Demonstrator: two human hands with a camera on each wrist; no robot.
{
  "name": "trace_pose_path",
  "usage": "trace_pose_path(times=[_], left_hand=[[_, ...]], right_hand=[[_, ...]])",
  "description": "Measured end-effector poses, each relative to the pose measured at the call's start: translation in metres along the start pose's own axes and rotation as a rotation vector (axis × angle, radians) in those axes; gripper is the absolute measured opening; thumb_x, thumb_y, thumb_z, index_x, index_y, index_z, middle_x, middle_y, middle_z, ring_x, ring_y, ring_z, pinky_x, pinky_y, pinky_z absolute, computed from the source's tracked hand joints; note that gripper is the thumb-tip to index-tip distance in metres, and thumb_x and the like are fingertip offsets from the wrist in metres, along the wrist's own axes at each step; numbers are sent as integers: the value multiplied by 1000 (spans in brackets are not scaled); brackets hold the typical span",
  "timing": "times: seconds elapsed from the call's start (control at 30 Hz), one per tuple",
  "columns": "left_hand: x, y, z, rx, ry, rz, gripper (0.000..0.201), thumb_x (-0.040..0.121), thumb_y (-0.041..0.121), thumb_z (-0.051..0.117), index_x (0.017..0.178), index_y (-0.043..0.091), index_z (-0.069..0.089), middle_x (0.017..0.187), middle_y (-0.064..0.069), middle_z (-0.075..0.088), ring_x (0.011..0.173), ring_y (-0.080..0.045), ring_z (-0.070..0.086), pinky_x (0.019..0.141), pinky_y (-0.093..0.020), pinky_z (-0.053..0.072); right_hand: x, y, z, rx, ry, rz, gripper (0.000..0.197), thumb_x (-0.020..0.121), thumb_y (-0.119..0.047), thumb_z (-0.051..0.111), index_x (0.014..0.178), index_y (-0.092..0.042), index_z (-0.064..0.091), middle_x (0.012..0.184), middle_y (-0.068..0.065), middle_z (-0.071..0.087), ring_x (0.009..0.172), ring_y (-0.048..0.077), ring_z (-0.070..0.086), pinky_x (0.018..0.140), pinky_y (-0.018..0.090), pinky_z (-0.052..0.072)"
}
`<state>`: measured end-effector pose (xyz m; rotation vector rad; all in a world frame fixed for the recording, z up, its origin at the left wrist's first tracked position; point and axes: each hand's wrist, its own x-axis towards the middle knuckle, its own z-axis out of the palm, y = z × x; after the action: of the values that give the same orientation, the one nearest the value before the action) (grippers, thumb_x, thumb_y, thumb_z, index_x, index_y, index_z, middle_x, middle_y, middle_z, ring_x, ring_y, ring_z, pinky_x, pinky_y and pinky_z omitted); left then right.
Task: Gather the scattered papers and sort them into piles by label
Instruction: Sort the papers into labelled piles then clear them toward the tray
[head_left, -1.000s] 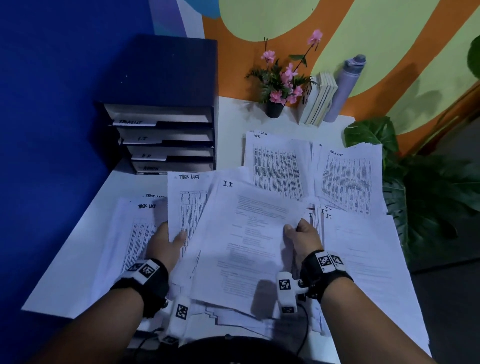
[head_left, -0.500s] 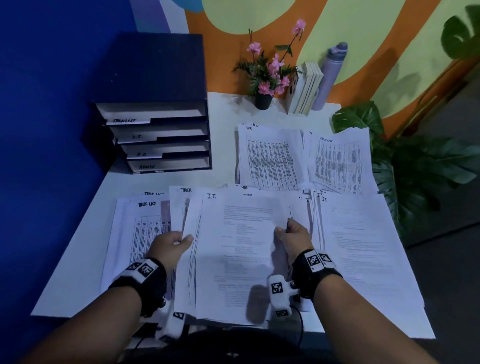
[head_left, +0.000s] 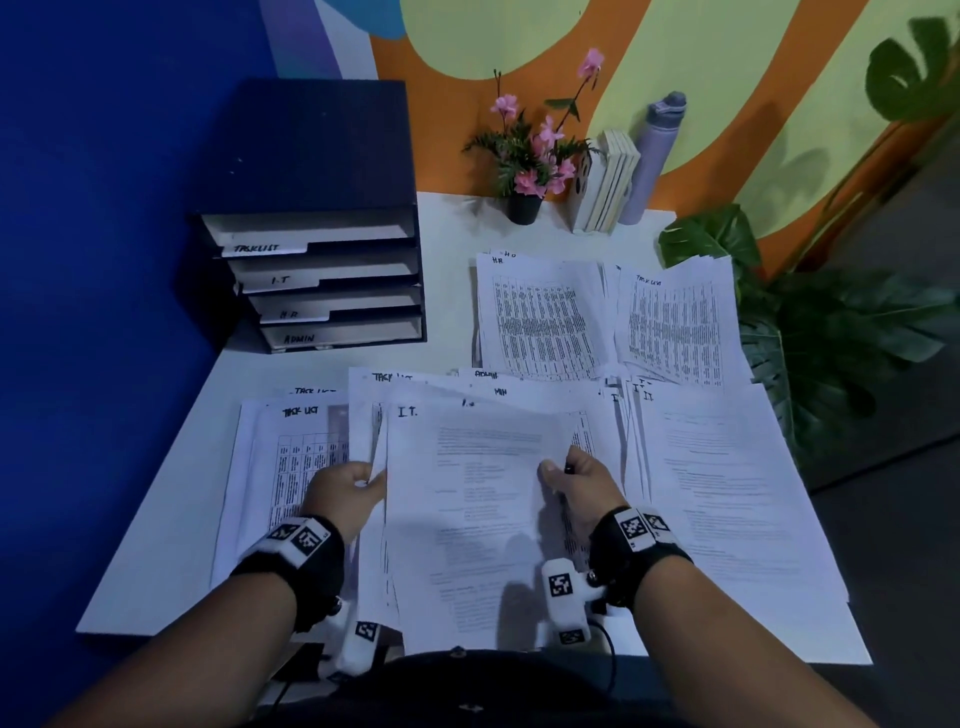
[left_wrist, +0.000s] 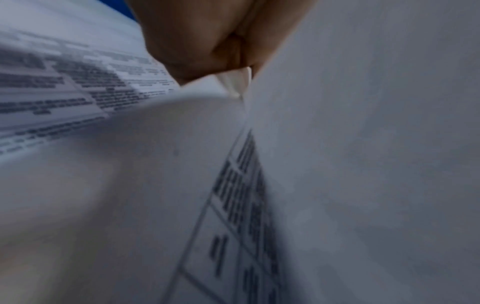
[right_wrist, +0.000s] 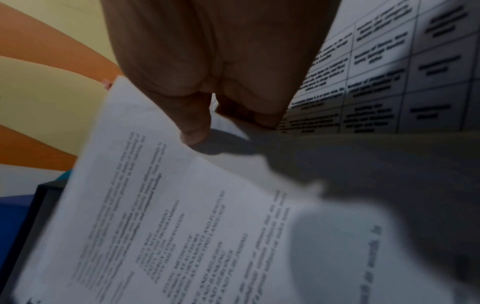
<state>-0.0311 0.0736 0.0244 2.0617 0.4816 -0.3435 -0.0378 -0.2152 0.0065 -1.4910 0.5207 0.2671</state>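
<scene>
A mixed stack of papers (head_left: 467, 519) lies in front of me, topped by a sheet marked I.T. (head_left: 408, 412). My left hand (head_left: 358, 480) grips the stack's left edge; the left wrist view shows its fingers (left_wrist: 197, 51) curled round the sheets' edges (left_wrist: 233, 82). My right hand (head_left: 563, 473) pinches the top I.T. sheet (right_wrist: 168, 205) at its right edge, thumb on top. Sorted piles lie around: TASK LIST (head_left: 280, 457) at left, I.T. (head_left: 727, 493) at right, H.R. (head_left: 540, 317) and a second TASK LIST pile (head_left: 675, 322) further back.
A dark tray rack (head_left: 322, 280) labelled TASKLIST, I.T, H.R, ADMIN stands at the back left of the white table (head_left: 171, 519). A flower pot (head_left: 522, 208), books (head_left: 605, 182) and a bottle (head_left: 649, 156) line the wall. A leafy plant (head_left: 831, 338) stands beyond the table's right edge.
The fanned, skewed stack has been squared up between both hands and drawn toward me. My left hand shifted from lying on the sheets to gripping the stack's left edge.
</scene>
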Motion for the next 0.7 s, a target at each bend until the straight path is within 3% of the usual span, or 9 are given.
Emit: trace_pose_path(times=[0.07,0.1,0.17,0.23,0.3,0.37,0.4,0.5,0.7], left_hand=[[0,-1,0,59,30,20,25,88,24,67,109,10,70,114,-5,67,106,-24,63,91,-26,47],[-1,-1,-1,62,49,32,18,89,17,65,106,15,71,116,-3,67,98,-20,65,84,-21,48],[-2,-3,-2,60,100,53,26,92,5,56,99,24,71,119,-4,65,70,-12,61,55,-11,48],[-2,-1,-5,51,151,62,35,94,0,48,96,28,68,118,-5,64,52,-15,54,40,-18,45],[0,7,-7,35,211,76,38,95,-1,41,96,28,64,118,-9,64,46,-20,50,42,-23,43],[3,16,-7,5,247,79,40,95,-2,36,98,29,61,125,-10,60,47,-20,49,43,-23,40],[3,22,-6,-6,255,86,41,95,-3,35,99,29,61,128,-10,58,47,-19,49,44,-23,39],[3,36,0,-27,257,93,41,95,-2,34,100,29,60,130,-10,57,46,-17,46,42,-22,38],[-1,49,14,-37,255,62,41,95,-1,35,99,32,59,124,-7,58,43,-15,43,36,-20,36]], right_hand=[[-2,-2,0,-19,-27,-27,19,93,2,57,93,-14,66,83,-5,75,80,17,69,72,31,54],[-3,-2,-2,-29,-18,-51,20,93,2,56,97,-15,66,88,-5,75,84,15,70,75,32,55],[0,-5,-10,-96,86,-91,18,93,2,54,91,-15,61,78,-11,71,73,7,66,69,26,52],[5,-16,-23,-158,222,-123,8,91,-2,52,94,-10,52,79,3,58,71,16,56,63,24,46],[9,-35,-43,-268,348,-160,23,92,-2,48,114,-9,50,91,10,49,77,19,50,63,20,41],[11,-58,-69,-380,435,-148,44,96,-3,45,140,-8,39,113,12,51,101,23,53,82,24,40],[11,-67,-82,-436,483,-151,48,98,-5,44,145,-9,35,125,16,52,113,28,53,90,29,40],[12,-89,-127,-658,610,-151,46,97,-7,43,143,-11,38,131,25,54,118,41,53,95,40,42],[7,-109,-189,-905,709,-147,30,92,-5,44,119,-3,57,115,24,61,101,44,59,82,41,45]])
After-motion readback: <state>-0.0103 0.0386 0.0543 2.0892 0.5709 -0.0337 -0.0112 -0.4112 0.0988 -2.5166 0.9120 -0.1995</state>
